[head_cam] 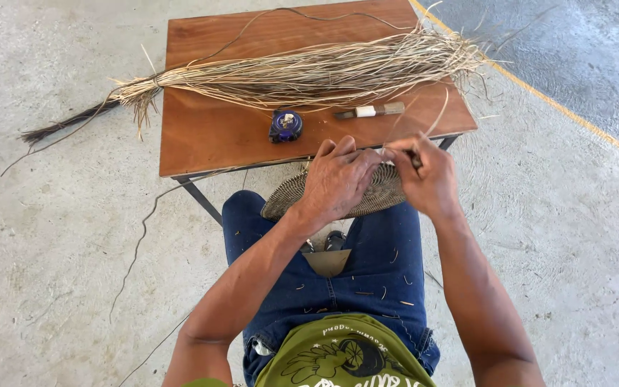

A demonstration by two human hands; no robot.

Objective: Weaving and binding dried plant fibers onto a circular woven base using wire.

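A flat, round piece of coiled basketwork (370, 195), woven in pale and dark fibre, rests on the person's knees, its far edge tucked just under the near edge of the table; both hands cover much of it. The left hand (337, 179) lies palm down over the weave with fingers curled, pressing on it and meeting the other hand at the fingertips. The right hand (428, 175) is closed in a pinch around a thin pale strand (440, 115) that curves up from the fingertips towards the table; something dark shows between thumb and fingers, too small to tell what. The person sits in blue jeans (367, 279) flecked with short fibre clippings and a green printed shirt (342, 355). Just beyond the hands stands a low wooden table (209, 136) on a dark metal frame. On it, near the front edge, lie a small round blue tape measure (285, 125) and, to its right, a knife (371, 110) with a pale-wrapped handle. Behind them a long bundle of dry straw-coloured fibres (302, 72) stretches across the tabletop, its bound, darker end overhanging the left side above the concrete floor (59, 244). A loose dark strand (137, 247) trails across the floor on the left, and a yellow painted line (574, 115) runs along the floor at the right
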